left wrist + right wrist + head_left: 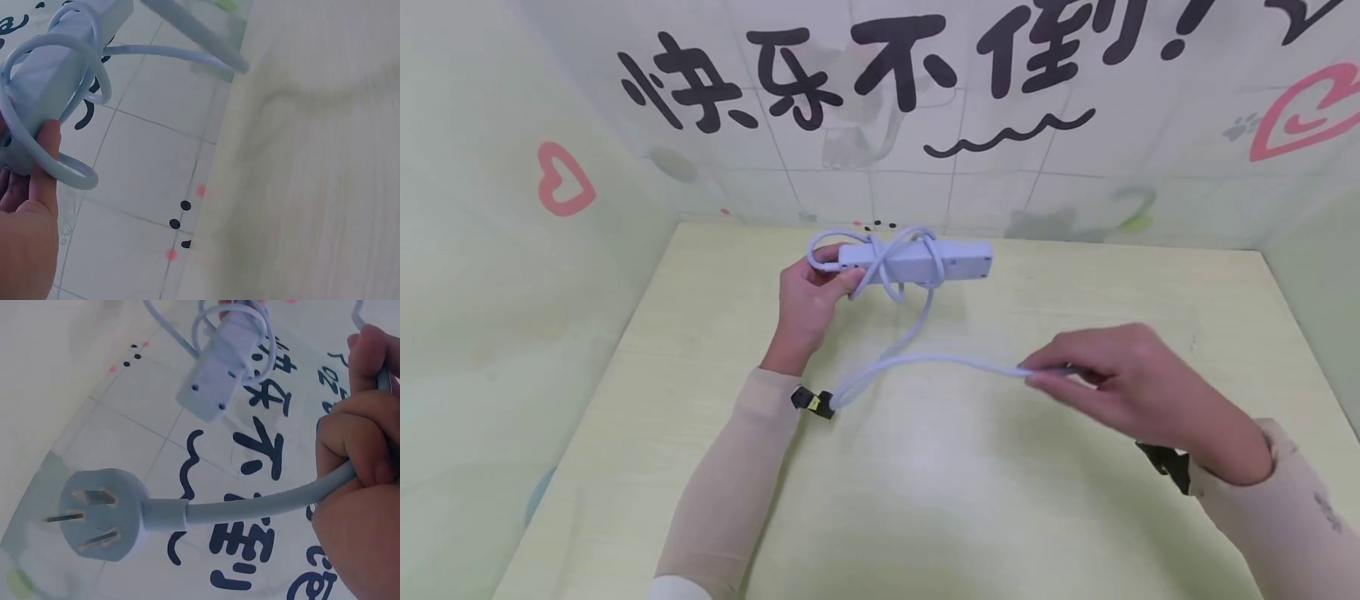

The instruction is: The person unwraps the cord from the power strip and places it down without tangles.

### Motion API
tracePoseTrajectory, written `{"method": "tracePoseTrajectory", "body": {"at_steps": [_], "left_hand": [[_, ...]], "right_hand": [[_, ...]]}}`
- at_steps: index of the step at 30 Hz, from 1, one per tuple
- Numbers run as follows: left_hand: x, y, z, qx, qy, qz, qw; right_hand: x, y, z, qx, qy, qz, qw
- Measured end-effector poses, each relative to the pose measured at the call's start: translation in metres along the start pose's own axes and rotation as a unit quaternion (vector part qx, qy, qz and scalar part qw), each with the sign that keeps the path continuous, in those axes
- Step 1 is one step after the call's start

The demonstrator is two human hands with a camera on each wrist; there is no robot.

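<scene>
A white power strip (967, 259) is held up above the far part of the table, its cord (917, 260) looped loosely round the body. My left hand (808, 304) grips the strip's left end between thumb and fingers; the left wrist view shows the same hand (31, 219) beside a cord loop (81, 178). Off to the right, my right hand (1131, 383) pinches the free length of cord. The right wrist view shows a three-pin plug (103, 515) sticking out of that hand (369, 462) on a short piece of cord. In the head view the plug is hidden.
Both hands are above a pale wooden table (925, 508). Behind it stands a tiled white wall (917, 187) with black lettering and pink hearts. A dark wrist strap piece (814, 402) sits near the left cuff, close to where the cord bends.
</scene>
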State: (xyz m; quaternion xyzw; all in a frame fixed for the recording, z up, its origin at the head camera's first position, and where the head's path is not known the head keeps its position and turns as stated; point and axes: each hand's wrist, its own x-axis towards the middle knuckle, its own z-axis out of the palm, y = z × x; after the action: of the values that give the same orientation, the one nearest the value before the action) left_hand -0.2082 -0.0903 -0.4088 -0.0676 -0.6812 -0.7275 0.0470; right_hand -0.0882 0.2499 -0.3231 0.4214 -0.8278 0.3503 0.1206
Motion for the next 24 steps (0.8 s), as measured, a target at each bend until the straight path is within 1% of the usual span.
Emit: {"method": "tracePoseTrajectory", "body": {"at_steps": [2,3,5,6,8,11,14,16,18,20,22,24], "left_hand": [[0.001,0.004,-0.002,-0.019,0.013,0.007,0.9997],[0.001,0.007,-0.003,-0.031,0.015,0.012,0.9993],[0.000,0.012,-0.004,-0.051,0.013,0.022,0.9984],[-0.001,0.015,-0.004,-0.059,0.008,0.028,0.9979],[-0.005,0.022,-0.004,-0.059,-0.004,0.038,0.9975],[-0.012,0.031,-0.003,-0.048,-0.026,0.051,0.9972],[-0.018,0.039,-0.004,-0.031,-0.047,0.066,0.9963],[-0.020,0.041,-0.006,-0.021,-0.062,0.068,0.9956],[-0.022,0.042,-0.009,-0.009,-0.078,0.062,0.9950],[-0.024,0.042,-0.013,0.006,-0.095,0.050,0.9942],[-0.025,0.040,-0.017,0.019,-0.111,0.041,0.9928],[-0.025,0.038,-0.021,0.030,-0.129,0.035,0.9906]], "right_hand": [[0.000,0.000,0.007,-0.009,-0.059,0.020,0.998],[0.000,0.002,0.010,-0.019,-0.083,0.035,0.996],[-0.001,0.009,0.013,-0.043,-0.125,0.075,0.988],[-0.001,0.014,0.014,-0.053,-0.139,0.099,0.984],[-0.003,0.026,0.014,-0.076,-0.154,0.139,0.975],[-0.005,0.046,0.007,-0.096,-0.149,0.198,0.964],[-0.007,0.065,-0.005,-0.107,-0.123,0.252,0.954],[-0.008,0.076,-0.015,-0.116,-0.092,0.289,0.946],[-0.011,0.085,-0.027,-0.124,-0.047,0.324,0.937],[-0.013,0.091,-0.040,-0.126,0.005,0.358,0.925],[-0.014,0.092,-0.052,-0.111,0.060,0.391,0.912],[-0.013,0.088,-0.063,-0.088,0.114,0.414,0.899]]}}
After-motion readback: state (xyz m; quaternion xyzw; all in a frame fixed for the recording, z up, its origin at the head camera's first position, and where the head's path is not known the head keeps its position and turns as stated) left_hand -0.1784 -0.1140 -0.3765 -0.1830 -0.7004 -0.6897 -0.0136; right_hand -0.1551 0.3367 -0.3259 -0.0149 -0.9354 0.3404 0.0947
